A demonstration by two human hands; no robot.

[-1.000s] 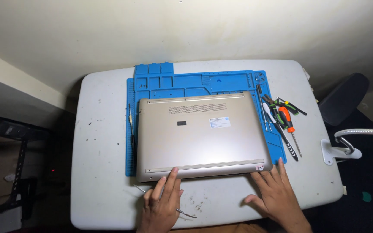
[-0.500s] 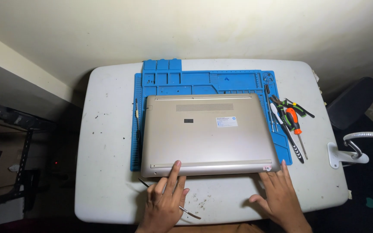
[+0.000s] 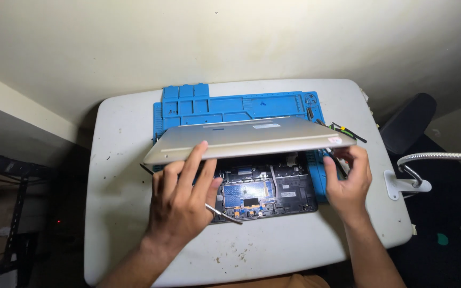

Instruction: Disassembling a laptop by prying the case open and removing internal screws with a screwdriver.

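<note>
A gold laptop bottom cover is lifted off and tilted up toward me above the blue work mat. My left hand grips its near left edge, fingers reaching over the top. My right hand holds its near right corner. Under the cover lies the open laptop base, dark inside, with a blue-grey battery and a circuit board showing. A thin metal tool lies at the base's front edge by my left hand.
Everything sits on a stained white table against a pale wall. Screwdrivers lie at the mat's right edge. A lamp arm on a white clamp is fixed to the table's right side, beside a black chair.
The cover lay flat and closed on the mat with both hands at its near edge. Both hands have since lifted it off, exposing the laptop's inside.
</note>
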